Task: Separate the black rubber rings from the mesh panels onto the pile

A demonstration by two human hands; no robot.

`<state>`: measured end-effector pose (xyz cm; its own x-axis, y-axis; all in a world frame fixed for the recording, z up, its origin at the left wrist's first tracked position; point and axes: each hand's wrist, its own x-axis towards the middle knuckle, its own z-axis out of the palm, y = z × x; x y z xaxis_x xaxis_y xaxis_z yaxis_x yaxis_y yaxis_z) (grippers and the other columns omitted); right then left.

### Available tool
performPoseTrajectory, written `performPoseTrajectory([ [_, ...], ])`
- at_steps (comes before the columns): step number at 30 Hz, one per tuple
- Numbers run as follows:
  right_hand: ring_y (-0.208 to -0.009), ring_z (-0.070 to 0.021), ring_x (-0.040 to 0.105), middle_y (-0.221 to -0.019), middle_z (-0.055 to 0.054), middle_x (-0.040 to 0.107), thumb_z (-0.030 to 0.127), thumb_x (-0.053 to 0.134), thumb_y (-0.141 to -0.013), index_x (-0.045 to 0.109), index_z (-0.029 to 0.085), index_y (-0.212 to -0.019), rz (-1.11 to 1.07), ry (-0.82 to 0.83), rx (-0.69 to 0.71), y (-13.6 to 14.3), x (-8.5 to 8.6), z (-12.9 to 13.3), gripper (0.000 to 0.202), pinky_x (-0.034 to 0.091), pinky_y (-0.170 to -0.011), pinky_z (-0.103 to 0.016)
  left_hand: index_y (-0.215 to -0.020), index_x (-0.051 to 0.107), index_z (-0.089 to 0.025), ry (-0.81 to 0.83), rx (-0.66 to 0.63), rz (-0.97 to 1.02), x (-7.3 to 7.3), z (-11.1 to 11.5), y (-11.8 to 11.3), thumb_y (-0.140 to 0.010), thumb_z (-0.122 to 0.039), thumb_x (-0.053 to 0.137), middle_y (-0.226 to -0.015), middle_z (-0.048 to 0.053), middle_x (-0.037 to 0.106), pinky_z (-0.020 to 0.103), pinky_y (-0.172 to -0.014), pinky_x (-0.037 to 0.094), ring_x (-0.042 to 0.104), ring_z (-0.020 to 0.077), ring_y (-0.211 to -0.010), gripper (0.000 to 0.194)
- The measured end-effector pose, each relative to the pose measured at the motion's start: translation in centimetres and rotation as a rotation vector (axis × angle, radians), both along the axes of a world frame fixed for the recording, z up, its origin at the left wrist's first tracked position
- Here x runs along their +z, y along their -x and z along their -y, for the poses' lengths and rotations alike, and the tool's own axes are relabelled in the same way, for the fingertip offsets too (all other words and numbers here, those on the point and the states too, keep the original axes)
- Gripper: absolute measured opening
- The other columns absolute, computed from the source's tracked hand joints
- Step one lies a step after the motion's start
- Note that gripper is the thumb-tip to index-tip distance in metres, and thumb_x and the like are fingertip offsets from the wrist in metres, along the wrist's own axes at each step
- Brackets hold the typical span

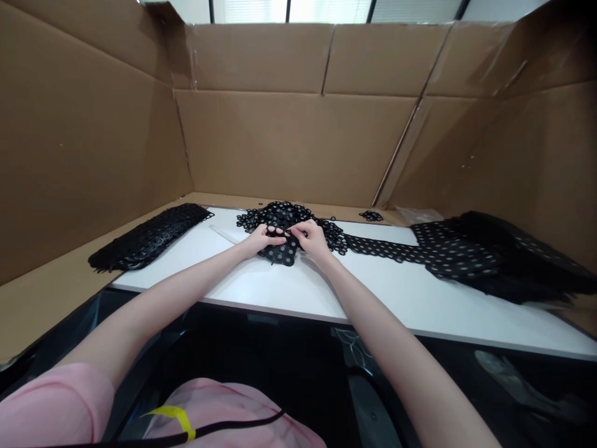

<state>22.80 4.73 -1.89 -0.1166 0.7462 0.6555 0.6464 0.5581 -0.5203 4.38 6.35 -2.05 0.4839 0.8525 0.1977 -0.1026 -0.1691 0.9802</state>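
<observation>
Near the middle of the white table, my left hand (262,239) is closed on a black perforated sheet (282,255) dotted with round holes. My right hand (313,239) pinches at the upper edge of the same sheet, its fingertips close to those of my left hand. Whether a separate small piece sits between the right fingertips is too small to tell. Just behind both hands lies a heap of black rings (282,213), some of it spilling out to the right. A perforated black strip (387,248) runs rightward from the heap.
A stack of black perforated sheets (485,249) lies at the right, and a long black bundle (152,239) at the left. A few loose rings (371,216) sit at the back. Cardboard walls (298,143) enclose the white table (261,292) on three sides.
</observation>
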Motion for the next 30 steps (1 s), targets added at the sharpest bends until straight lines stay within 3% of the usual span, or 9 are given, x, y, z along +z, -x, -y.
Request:
performPoseTrajectory([
  [3, -0.087, -0.0223, 0.055, -0.085, -0.002, 0.074, 0.028, 0.062, -0.078, 0.075, 0.026, -0.087, 0.012, 0.005, 0.067, -0.3, 0.1, 0.3, 0.016, 0.043, -0.085, -0.038, -0.079, 0.069, -0.013, 0.034, 0.042, 0.031, -0.3, -0.4, 0.1, -0.052, -0.029, 0.085, -0.081, 0.004, 0.070, 0.030, -0.081, 0.047, 0.063, 0.0151, -0.078, 0.036],
  [8, -0.083, -0.0214, 0.060, -0.081, -0.004, 0.072, 0.023, 0.061, -0.075, 0.076, 0.024, -0.081, -0.025, 0.060, 0.022, -0.1, -0.1, -0.2, 0.016, 0.045, -0.082, -0.036, -0.076, 0.066, -0.014, 0.039, 0.026, 0.030, -0.5, -0.8, 0.3, -0.052, -0.027, 0.085, -0.086, 0.004, 0.071, 0.032, -0.085, 0.047, 0.064, 0.0155, -0.080, 0.034],
  [14, -0.074, -0.0200, 0.064, -0.077, -0.004, 0.073, 0.028, 0.059, -0.073, 0.073, 0.018, -0.073, -0.170, 0.200, 0.261, -0.4, -0.4, -0.8, 0.017, 0.047, -0.074, -0.032, -0.073, 0.062, -0.013, 0.049, 0.000, 0.017, -0.2, -0.6, 0.2, -0.051, -0.025, 0.085, -0.090, 0.006, 0.070, 0.036, -0.090, 0.046, 0.064, 0.0160, -0.082, 0.034],
  [17, -0.072, -0.0189, 0.063, -0.075, -0.004, 0.072, 0.031, 0.059, -0.073, 0.072, 0.017, -0.071, -0.235, 0.226, 0.313, -0.5, -0.5, -0.9, 0.019, 0.046, -0.070, -0.030, -0.071, 0.058, -0.014, 0.075, 0.012, 0.022, -0.1, -0.3, 0.2, -0.050, -0.023, 0.085, -0.089, 0.005, 0.069, 0.037, -0.092, 0.045, 0.064, 0.0159, -0.082, 0.036],
  [22, -0.063, -0.0174, 0.059, -0.064, -0.002, 0.068, 0.029, 0.055, -0.074, 0.072, 0.019, -0.069, -0.202, 0.206, 0.267, -0.7, -0.6, -1.1, 0.021, 0.044, -0.066, -0.030, -0.071, 0.054, -0.015, 0.087, 0.038, -0.027, 0.0, 0.1, 0.1, -0.049, -0.022, 0.086, -0.070, -0.002, 0.062, 0.036, -0.085, 0.048, 0.061, 0.0139, -0.071, 0.039],
  [27, -0.082, -0.0217, 0.062, -0.081, -0.004, 0.073, 0.038, 0.057, -0.080, 0.075, 0.022, -0.077, -0.117, 0.105, 0.155, -0.9, -0.1, -0.5, 0.024, 0.044, -0.081, -0.035, -0.076, 0.060, -0.015, 0.085, 0.074, -0.013, -0.1, -0.1, 0.0, -0.049, -0.028, 0.086, -0.071, -0.001, 0.064, 0.033, -0.078, 0.048, 0.061, 0.0145, -0.070, 0.040],
  [30, -0.090, -0.0234, 0.060, -0.085, -0.005, 0.073, 0.043, 0.067, -0.074, 0.076, 0.024, -0.086, -0.060, 0.076, 0.098, -1.0, 0.4, 0.2, 0.024, 0.042, -0.086, -0.038, -0.077, 0.061, -0.014, 0.096, 0.077, -0.004, 0.0, -0.2, 0.0, -0.047, -0.029, 0.086, -0.071, 0.000, 0.065, 0.032, -0.076, 0.047, 0.061, 0.0149, -0.070, 0.042],
])
